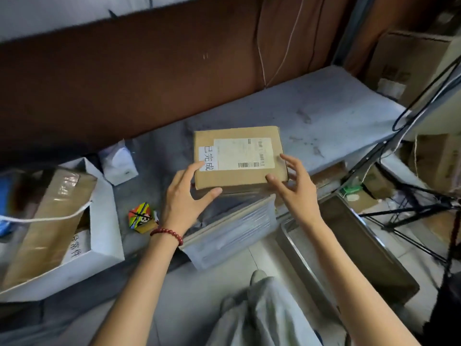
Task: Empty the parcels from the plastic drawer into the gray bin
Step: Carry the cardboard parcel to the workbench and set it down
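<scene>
A brown cardboard parcel (239, 158) with a white shipping label and a handwritten sticker sits over the back of the translucent plastic drawer (232, 228), which juts out from the grey shelf. My left hand (185, 196) grips the parcel's front left corner, fingers on top and thumb at the front edge. At the front right corner is my right hand (295, 186), fingers spread, thumb touching the top edge. The gray bin (361, 245) stands on the floor just right of the drawer, its inside dark. Whatever lies under the parcel in the drawer is hidden.
A white paper bag (104, 236) holding a taped box stands at the left. A colourful puzzle cube (141, 216) and a small white box (119, 163) lie on the grey shelf (324, 108). Tripod legs (411, 216), cables and cartons crowd the right. My grey-trousered leg (264, 310) is below.
</scene>
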`<state>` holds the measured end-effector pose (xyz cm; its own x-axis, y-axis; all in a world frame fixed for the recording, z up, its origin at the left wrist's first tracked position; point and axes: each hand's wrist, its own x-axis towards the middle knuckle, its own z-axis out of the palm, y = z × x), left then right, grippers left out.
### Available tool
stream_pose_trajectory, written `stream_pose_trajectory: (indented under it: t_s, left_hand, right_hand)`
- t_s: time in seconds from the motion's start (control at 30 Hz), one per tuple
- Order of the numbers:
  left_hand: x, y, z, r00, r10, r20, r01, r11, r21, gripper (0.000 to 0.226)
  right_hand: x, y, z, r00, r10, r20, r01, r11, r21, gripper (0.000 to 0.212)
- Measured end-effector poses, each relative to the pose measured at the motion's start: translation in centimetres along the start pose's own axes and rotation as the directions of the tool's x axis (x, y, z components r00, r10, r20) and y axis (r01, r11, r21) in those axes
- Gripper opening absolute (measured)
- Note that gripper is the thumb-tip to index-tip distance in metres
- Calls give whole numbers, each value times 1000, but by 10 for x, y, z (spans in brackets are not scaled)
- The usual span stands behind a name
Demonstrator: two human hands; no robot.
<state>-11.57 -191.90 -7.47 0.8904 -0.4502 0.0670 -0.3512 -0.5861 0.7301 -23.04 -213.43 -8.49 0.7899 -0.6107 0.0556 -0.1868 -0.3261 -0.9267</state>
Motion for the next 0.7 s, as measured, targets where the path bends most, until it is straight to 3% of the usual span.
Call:
stream_pose_trajectory:
  t_s: [0.13, 0.27, 0.43, 0.57, 0.7]
  left_hand:
    - [-1, -30, 6, 991, -122, -56, 122, 993, -4, 55]
    - [-7, -48, 17, 975, -213, -60, 217, 974, 61, 46]
    - [-9, -47, 36, 955, -276, -104, 288, 949, 130, 39]
    - [15, -44, 51, 941, -328, -88, 333, 941, 61, 36]
    - [23, -60, 70, 957, -251, -147, 263, 962, 70, 32]
  right_hand:
    - [37, 4, 24, 978, -118, 173, 140, 982, -124, 46]
    - [64, 17, 50, 941, -113, 318, 186, 960, -209, 48]
    - [69, 34, 69, 920, -59, 387, 174, 947, -270, 59]
    - [86, 41, 69, 920, -23, 392, 163, 931, -327, 56]
    - [99, 47, 76, 913, 50, 405, 113, 923, -367, 51]
